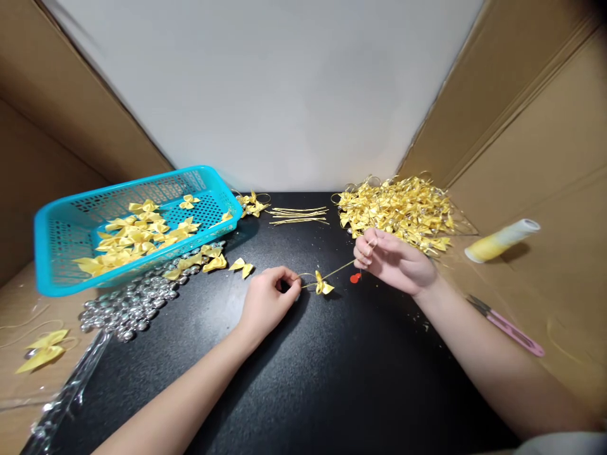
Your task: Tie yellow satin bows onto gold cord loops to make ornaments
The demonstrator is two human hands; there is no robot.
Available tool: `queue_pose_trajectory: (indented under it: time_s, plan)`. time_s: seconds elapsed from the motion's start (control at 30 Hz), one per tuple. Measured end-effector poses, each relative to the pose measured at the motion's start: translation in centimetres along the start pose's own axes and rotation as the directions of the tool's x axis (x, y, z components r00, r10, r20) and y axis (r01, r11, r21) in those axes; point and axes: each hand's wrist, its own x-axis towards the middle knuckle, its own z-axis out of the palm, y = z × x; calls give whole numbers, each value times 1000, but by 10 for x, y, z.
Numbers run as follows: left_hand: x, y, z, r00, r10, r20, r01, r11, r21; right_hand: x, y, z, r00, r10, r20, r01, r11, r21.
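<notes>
Between my two hands a yellow ribbon bow (324, 284) hangs just above or on the black table; I cannot tell which. A gold cord (340, 270) runs from it up to my right hand (396, 258), whose fingers are closed on the cord's end. My left hand (271, 297) pinches the looped side of the cord, left of the bow. Just below my right fingers is a small red piece (355, 278) on a thin stem; whether the hand holds it too is unclear.
A turquoise basket (42, 253) of yellow bows stands left, with silver beads (133, 309) before it. Cut gold cords (298, 215) lie at the back. Right are a pile of corded bows (398, 208), a thread spool (502, 241) and pink-handled scissors (507, 327). Cardboard walls flank the table.
</notes>
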Motion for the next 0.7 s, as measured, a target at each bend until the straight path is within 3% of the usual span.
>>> queue_pose_trajectory:
  time_s: [0.13,0.37,0.43,0.5,0.6,0.7]
  plan:
    - [3,-3,-3,1000,-1,9,1,1000,28,-1,-4,-1,998,-61,-31,62,998,17]
    - [13,-12,-10,999,28,-22,-25,994,106,-7,-17,-9,969,-164,-187,167,986,1]
    - [14,-11,-15,995,98,-21,-96,990,99,-9,-19,-8,967,-165,-192,173,984,27]
    - [14,-7,-20,967,255,0,-254,964,73,-10,-19,-4,971,-161,-176,171,984,43]
    - [11,9,-24,878,472,73,-475,880,18,-13,-15,6,981,-145,-128,153,987,55]
    - [10,28,-19,840,505,198,-499,863,-79,-14,-14,19,989,-124,-75,130,989,72]
